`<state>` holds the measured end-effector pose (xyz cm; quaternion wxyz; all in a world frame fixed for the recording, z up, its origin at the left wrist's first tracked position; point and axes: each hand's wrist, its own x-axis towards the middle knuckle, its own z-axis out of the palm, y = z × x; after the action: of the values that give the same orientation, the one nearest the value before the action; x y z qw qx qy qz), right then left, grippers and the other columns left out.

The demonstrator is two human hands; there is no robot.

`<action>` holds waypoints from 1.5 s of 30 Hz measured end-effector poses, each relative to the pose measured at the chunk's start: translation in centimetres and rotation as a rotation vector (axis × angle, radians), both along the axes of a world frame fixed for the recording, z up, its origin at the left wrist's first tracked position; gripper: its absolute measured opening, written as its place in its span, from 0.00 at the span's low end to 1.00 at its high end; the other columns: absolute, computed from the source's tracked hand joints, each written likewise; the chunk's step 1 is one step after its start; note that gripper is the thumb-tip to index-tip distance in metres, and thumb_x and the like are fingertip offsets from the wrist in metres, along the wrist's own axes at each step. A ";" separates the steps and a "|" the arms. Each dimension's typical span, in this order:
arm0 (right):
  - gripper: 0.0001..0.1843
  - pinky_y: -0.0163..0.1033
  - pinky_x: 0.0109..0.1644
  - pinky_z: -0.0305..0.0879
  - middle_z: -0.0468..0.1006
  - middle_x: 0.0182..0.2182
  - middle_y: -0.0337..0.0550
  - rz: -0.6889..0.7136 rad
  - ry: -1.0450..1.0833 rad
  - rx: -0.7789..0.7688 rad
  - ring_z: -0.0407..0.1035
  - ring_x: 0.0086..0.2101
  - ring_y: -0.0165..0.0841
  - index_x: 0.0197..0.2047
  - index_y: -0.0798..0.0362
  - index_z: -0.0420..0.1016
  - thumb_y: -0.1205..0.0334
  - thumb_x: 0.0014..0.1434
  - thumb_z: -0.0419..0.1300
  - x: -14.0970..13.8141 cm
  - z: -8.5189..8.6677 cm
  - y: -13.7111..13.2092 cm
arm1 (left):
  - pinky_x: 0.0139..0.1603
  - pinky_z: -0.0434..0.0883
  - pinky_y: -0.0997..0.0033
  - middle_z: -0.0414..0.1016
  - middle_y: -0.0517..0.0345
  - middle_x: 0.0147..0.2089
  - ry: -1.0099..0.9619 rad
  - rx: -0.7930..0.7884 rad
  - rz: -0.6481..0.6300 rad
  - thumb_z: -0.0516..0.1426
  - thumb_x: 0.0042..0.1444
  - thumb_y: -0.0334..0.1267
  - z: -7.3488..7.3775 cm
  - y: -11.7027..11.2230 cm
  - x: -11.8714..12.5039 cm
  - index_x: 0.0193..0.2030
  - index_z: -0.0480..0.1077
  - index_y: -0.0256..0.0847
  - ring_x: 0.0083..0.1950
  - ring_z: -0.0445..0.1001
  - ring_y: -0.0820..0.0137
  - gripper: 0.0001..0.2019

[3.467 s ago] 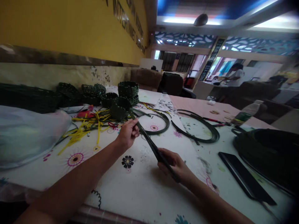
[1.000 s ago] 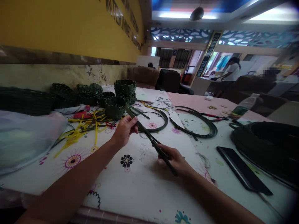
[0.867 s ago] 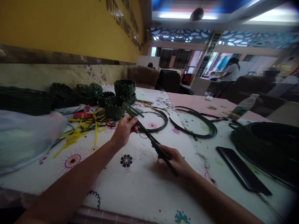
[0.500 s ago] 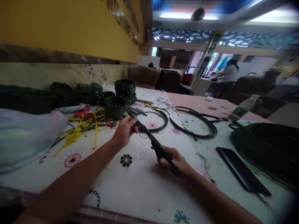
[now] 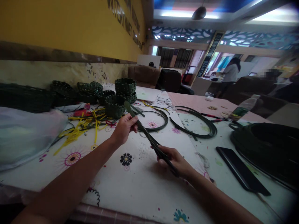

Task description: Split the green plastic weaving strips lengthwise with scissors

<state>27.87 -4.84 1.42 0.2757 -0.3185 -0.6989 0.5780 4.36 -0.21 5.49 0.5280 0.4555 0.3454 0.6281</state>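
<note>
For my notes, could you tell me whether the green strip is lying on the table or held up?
Held up: the left hand and right hand grip the green strip above the printed tablecloth.

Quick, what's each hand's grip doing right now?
Left hand: closed, holding a dark green plastic strap.
Right hand: closed, holding the same strap lower down.
</note>
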 end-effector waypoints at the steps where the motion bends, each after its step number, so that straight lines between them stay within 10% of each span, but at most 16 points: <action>1: 0.24 0.32 0.27 0.52 0.63 0.25 0.36 0.000 0.006 -0.001 0.56 0.25 0.26 0.41 0.57 0.74 0.44 0.52 0.65 0.0 -0.1 0.0 | 0.18 0.63 0.79 0.64 0.65 0.22 0.003 0.001 -0.008 0.62 0.52 0.36 0.0 0.0 -0.1 0.27 0.63 0.38 0.19 0.62 0.80 0.10; 12: 0.31 0.32 0.23 0.48 0.60 0.22 0.33 -0.055 -0.022 -0.002 0.53 0.20 0.24 0.51 0.60 0.71 0.44 0.53 0.64 -0.2 -0.2 -0.2 | 0.17 0.62 0.79 0.64 0.65 0.22 0.032 0.012 0.018 0.61 0.52 0.36 -0.1 0.1 -0.1 0.27 0.63 0.38 0.18 0.62 0.81 0.10; 45: 0.15 0.32 0.26 0.50 0.59 0.23 0.32 -0.099 -0.039 0.054 0.52 0.24 0.24 0.37 0.57 0.72 0.54 0.53 0.66 -1.3 0.4 -1.0 | 0.16 0.64 0.80 0.63 0.67 0.21 -0.134 -0.091 0.077 0.62 0.53 0.36 0.3 -0.4 0.3 0.29 0.65 0.38 0.18 0.63 0.80 0.09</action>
<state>26.61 -5.85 1.85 0.2991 -0.3563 -0.7028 0.5382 4.65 -0.60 5.74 0.5454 0.3744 0.3547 0.6607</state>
